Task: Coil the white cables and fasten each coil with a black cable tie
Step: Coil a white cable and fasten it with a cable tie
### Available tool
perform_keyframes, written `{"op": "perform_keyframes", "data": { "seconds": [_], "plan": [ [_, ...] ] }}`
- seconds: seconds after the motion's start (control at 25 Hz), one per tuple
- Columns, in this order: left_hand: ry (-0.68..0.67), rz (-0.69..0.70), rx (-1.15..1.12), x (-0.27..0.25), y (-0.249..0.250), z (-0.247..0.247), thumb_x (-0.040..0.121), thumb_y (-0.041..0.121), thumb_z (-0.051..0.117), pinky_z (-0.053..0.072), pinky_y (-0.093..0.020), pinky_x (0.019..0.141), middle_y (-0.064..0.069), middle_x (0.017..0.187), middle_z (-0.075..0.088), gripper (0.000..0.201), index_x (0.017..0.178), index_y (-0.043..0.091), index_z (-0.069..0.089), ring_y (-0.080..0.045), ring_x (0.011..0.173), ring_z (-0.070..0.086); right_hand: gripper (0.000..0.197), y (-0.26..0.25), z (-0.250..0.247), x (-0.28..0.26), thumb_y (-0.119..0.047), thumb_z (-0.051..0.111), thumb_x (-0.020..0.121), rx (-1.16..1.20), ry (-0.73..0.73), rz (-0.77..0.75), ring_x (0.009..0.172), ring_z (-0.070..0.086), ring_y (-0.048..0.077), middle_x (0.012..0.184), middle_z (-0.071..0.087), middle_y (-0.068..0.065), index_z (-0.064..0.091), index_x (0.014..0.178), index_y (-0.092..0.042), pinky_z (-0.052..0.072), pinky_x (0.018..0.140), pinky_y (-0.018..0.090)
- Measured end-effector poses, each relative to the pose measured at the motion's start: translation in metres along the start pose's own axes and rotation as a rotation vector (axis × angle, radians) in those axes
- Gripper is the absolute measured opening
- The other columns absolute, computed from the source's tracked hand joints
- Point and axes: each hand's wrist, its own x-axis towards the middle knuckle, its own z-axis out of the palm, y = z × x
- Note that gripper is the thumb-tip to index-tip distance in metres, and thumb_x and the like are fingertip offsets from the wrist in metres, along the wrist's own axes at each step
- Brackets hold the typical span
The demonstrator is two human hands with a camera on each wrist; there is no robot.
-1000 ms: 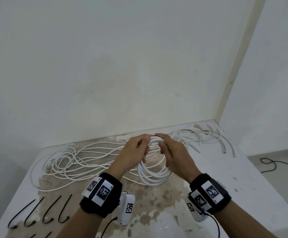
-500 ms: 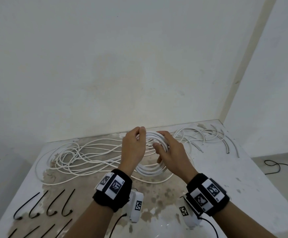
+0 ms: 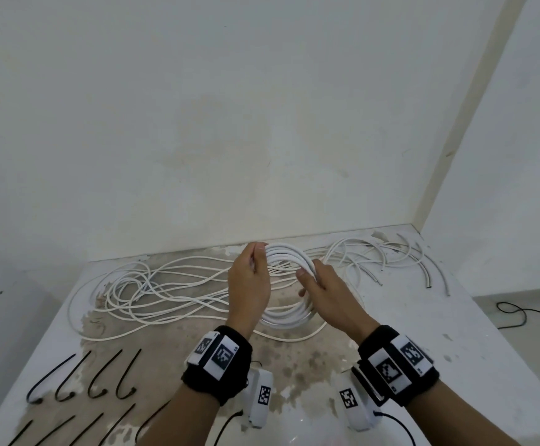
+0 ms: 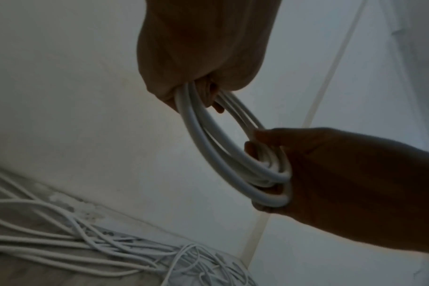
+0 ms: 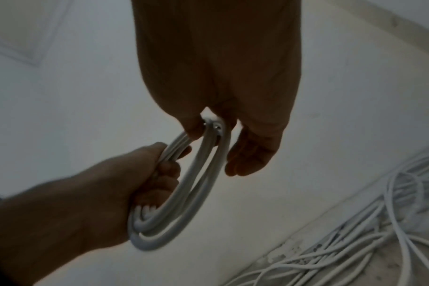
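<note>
Hands shifted apart along coil since earlier; left hand grips its top, right hand curls round its side, above table.

A bare, unfurnished room, perhaps a plain workroom. A stained white surface stands in the corner against blank whitish walls. Beside the surface lies a pale floor.
</note>
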Motion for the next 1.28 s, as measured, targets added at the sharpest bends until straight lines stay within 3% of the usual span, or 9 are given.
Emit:
{"op": "perform_keyframes", "data": {
  "seconds": [0.12, 0.32, 0.44, 0.6, 0.76, 0.92, 1.04, 1.16, 1.28],
  "plan": [
    [-0.032, 0.01, 0.032, 0.003, -0.005, -0.007, 0.103, 0.026, 0.044, 0.038, -0.028, 0.064, 0.0, 0.068, 0.057, 0.031, 0.079, 0.013, 0.059, -0.011, 0.066, 0.05, 0.021, -0.01, -0.015, 0.0, -0.016, 0.048, 0.105, 0.431, -0.224, 0.11, 0.08, 0.067, 0.024, 0.083, 0.069, 0.01, 0.064, 0.107, -0.003, 0.052, 0.075, 0.029],
    [-0.181, 0.139, 0.086, 0.0, 0.006, -0.009, 0.103, 0.02, 0.045, 0.025, -0.021, 0.053, 0.007, 0.056, 0.03, 0.041, 0.063, 0.019, 0.036, -0.008, 0.052, 0.031, 0.063, -0.026, -0.024, 0.005, -0.056, 0.034, 0.104, 0.846, -0.531, 0.435, 0.047, 0.042, 0.017, 0.058, 0.041, 0.002, 0.067, 0.096, -0.003, 0.046, 0.065, 0.035],
    [-0.213, 0.112, 0.095, 0.003, 0.0, -0.009, 0.104, 0.024, 0.042, 0.025, -0.024, 0.053, 0.007, 0.055, 0.03, 0.044, 0.062, 0.02, 0.033, -0.008, 0.051, 0.03, 0.053, -0.032, -0.015, 0.003, -0.056, 0.039, 0.102, 0.915, -0.527, 0.507, 0.041, 0.024, 0.01, 0.052, 0.027, -0.006, 0.056, 0.076, -0.014, 0.035, 0.051, 0.025],
    [-0.173, -0.004, 0.1, -0.001, -0.008, -0.013, 0.104, 0.026, 0.041, 0.026, -0.028, 0.053, 0.005, 0.054, 0.032, 0.046, 0.06, 0.019, 0.033, -0.01, 0.05, 0.031, 0.051, -0.032, 0.008, -0.001, -0.054, 0.041, 0.102, 0.962, -0.449, 0.537, 0.038, 0.022, 0.007, 0.05, 0.026, -0.007, 0.052, 0.07, -0.016, 0.025, 0.043, 0.022],
    [-0.109, -0.003, 0.013, -0.008, -0.018, -0.031, 0.105, 0.027, 0.041, 0.032, -0.026, 0.054, -0.004, 0.059, 0.044, 0.039, 0.074, 0.007, 0.052, -0.009, 0.053, 0.038, 0.051, -0.042, 0.025, -0.001, -0.052, 0.04, 0.103, 0.985, -0.504, 0.534, 0.037, 0.021, 0.006, 0.05, 0.026, -0.007, 0.052, 0.068, -0.017, 0.017, 0.042, 0.022],
    [-0.191, -0.222, -0.101, -0.012, -0.047, -0.065, 0.105, 0.031, 0.039, 0.05, -0.028, 0.059, -0.009, 0.073, 0.069, 0.039, 0.087, 0.011, 0.068, -0.016, 0.061, 0.062, 0.052, -0.042, 0.053, -0.002, -0.052, 0.039, 0.104, 0.798, -0.419, 0.483, 0.04, 0.017, 0.009, 0.054, 0.022, -0.005, 0.047, 0.067, -0.017, 0.016, 0.041, 0.023],
    [-0.135, -0.414, -0.046, -0.049, -0.104, -0.117, 0.103, 0.027, 0.046, 0.052, -0.025, 0.061, -0.004, 0.081, 0.072, 0.029, 0.091, 0.017, 0.07, -0.011, 0.063, 0.065, 0.049, -0.024, 0.076, -0.002, -0.05, 0.039, 0.104, 0.718, -0.392, 0.486, 0.036, 0.018, 0.008, 0.049, 0.024, -0.006, 0.046, 0.069, -0.016, 0.018, 0.037, 0.021],
    [-0.034, -0.656, 0.163, -0.121, -0.179, -0.178, 0.098, 0.021, 0.054, 0.055, -0.033, 0.061, -0.002, 0.076, 0.069, 0.018, 0.086, 0.016, 0.066, -0.013, 0.058, 0.063, 0.048, -0.002, 0.084, -0.001, -0.048, 0.038, 0.104, 0.681, -0.403, 0.532, 0.033, 0.019, 0.007, 0.047, 0.025, -0.006, 0.045, 0.071, -0.015, 0.02, 0.035, 0.02],
    [0.026, -0.728, 0.407, -0.185, -0.223, -0.214, 0.093, 0.027, 0.062, 0.055, -0.037, 0.068, 0.004, 0.079, 0.068, 0.011, 0.083, 0.022, 0.063, -0.016, 0.069, 0.065, 0.046, 0.012, 0.084, -0.002, -0.045, 0.035, 0.105, 0.674, -0.418, 0.526, 0.035, 0.021, 0.009, 0.05, 0.027, -0.004, 0.044, 0.073, -0.013, 0.025, 0.036, 0.022]
  ]
}}
